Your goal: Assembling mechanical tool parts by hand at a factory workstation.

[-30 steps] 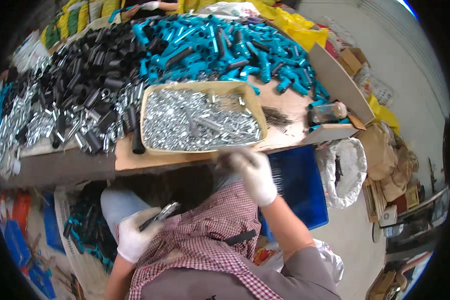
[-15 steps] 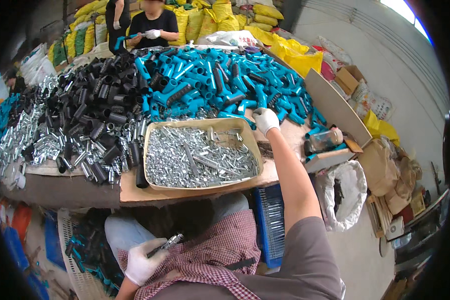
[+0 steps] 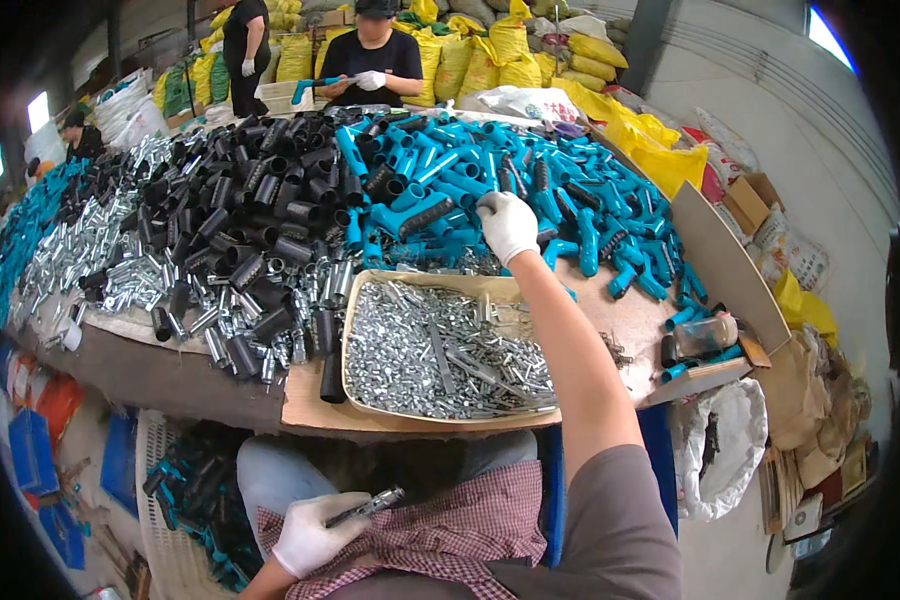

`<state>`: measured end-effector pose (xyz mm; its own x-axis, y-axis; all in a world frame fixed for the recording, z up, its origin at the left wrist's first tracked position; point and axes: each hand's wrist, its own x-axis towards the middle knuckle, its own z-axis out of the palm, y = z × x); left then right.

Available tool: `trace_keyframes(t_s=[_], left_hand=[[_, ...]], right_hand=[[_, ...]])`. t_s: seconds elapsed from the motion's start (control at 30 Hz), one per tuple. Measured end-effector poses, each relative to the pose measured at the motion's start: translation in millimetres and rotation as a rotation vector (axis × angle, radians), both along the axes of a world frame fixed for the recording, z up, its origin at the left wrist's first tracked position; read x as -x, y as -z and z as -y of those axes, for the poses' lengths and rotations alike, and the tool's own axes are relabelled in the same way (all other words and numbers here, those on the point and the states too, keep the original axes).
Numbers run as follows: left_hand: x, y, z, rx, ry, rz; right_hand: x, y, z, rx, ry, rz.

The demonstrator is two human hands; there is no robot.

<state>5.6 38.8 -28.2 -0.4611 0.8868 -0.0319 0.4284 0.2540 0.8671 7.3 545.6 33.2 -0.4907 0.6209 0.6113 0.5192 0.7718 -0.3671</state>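
Observation:
My left hand (image 3: 315, 535), in a white glove, is closed on a slim silver-and-dark metal part (image 3: 370, 506) above my lap. The part points up and to the right, over my checked apron (image 3: 440, 515). My right hand (image 3: 508, 225), also gloved, reaches with curled fingers to the near side of a heap of teal plastic housings (image 3: 450, 185); whether anything is between its fingertips is hidden. Below that wrist stands a cream tray (image 3: 346, 345) full of small metal pins and rods. Several teal housings with black grips (image 3: 588, 240) lie right of the hand.
Black plastic sleeves (image 3: 280, 215) and silver tubes (image 3: 105, 245) are heaped to the left. A clear jar (image 3: 705, 337) lies at the right by a wooden board (image 3: 730, 265). A white sack (image 3: 720, 450) hangs below. Across the table a person (image 3: 375, 65) holds a teal housing.
My right hand has moved left over the heap, away from the upright teal housing it was touching. My left hand still holds the metal part. The view has shifted, showing more on the left.

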Motion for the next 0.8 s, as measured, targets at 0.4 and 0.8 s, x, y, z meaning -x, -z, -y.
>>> trace_keyframes(t_s=[0.4,0.8], left_hand=[[8,-3,14,-0.067,-0.012,-0.054],[10,-12,25,-0.104,0.008,-0.004]], right_hand=[[24,-26,-12,-0.177,0.255,0.352],[-129,-73,130,0.3,-0.161,0.125]])
